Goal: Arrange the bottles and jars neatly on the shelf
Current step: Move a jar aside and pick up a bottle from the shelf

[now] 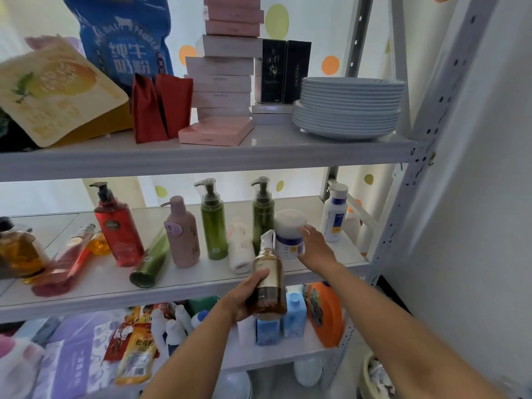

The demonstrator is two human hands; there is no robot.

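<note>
My left hand (pixel 244 295) grips a brown pump bottle (pixel 269 286) with a white nozzle, held in front of the middle shelf (pixel 184 292). My right hand (pixel 315 247) is wrapped around a white jar (pixel 289 233) with a blue band, standing on that shelf. Upright behind them are a red pump bottle (pixel 119 228), a pink pump bottle (pixel 182 233), two green pump bottles (pixel 213 223) and a white bottle (pixel 334 213) at the right end. A green bottle (pixel 148 262), a pink-red bottle (pixel 62 267) and a white bottle (pixel 240 247) lie tipped over.
The upper shelf carries a stack of plates (pixel 348 108), pink boxes (pixel 223 82), red pouches (pixel 159 106) and a blue bag (pixel 123 38). Below are an orange detergent jug (pixel 324 313), blue cartons (pixel 293 315) and packets. A metal upright (pixel 414 174) borders the right side.
</note>
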